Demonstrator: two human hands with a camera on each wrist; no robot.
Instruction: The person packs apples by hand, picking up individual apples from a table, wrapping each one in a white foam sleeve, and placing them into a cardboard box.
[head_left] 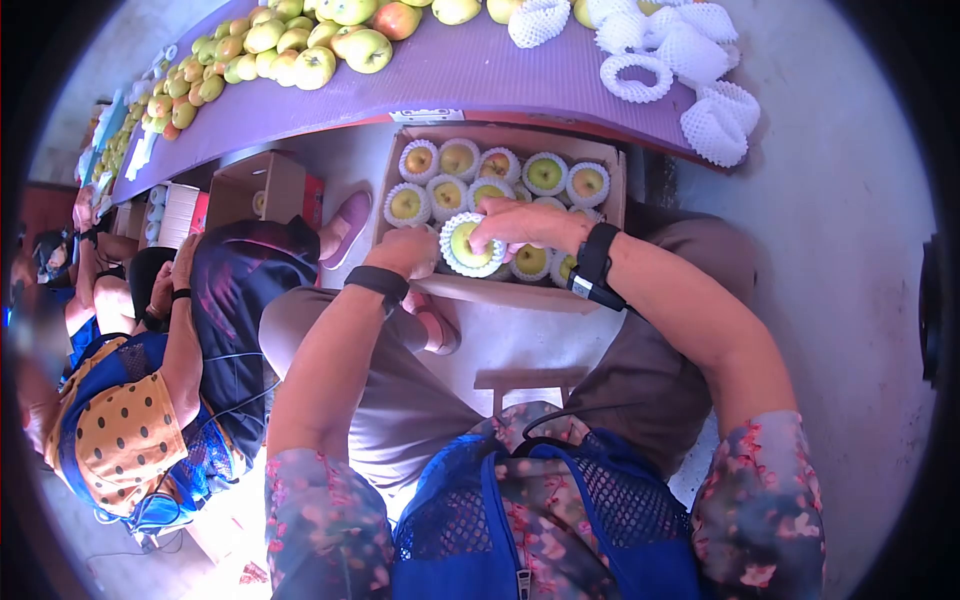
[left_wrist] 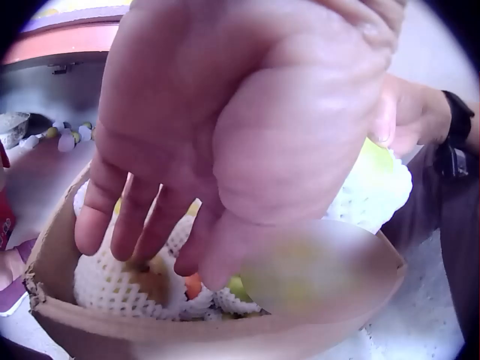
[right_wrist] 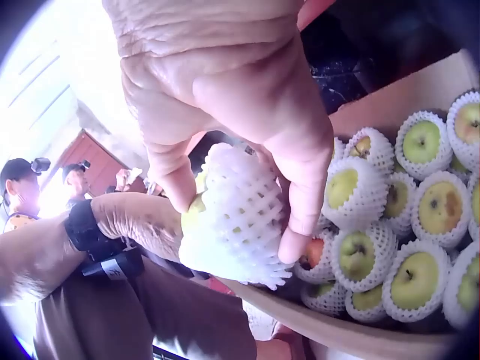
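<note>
The right hand (head_left: 530,225) grips an apple in a white foam net (head_left: 472,246) above the near left part of a cardboard box (head_left: 520,291). In the right wrist view, its thumb and fingers (right_wrist: 304,195) curl round the netted apple (right_wrist: 236,217). Beside that apple, the left hand (head_left: 408,252) reaches over the box's near left corner. Its palm and extended fingers (left_wrist: 135,217) show in the left wrist view, over a netted apple (left_wrist: 124,289) in the box; whether they touch it is unclear. Rows of netted apples (head_left: 545,173) lie in the box.
Behind the box, a purple-topped table (head_left: 450,75) bears many loose apples (head_left: 315,67) and a pile of empty foam nets (head_left: 690,45). To the left, another person in a spotted vest (head_left: 125,425) sits near another open box (head_left: 255,190). A small wooden stool (head_left: 530,379) stands between the knees.
</note>
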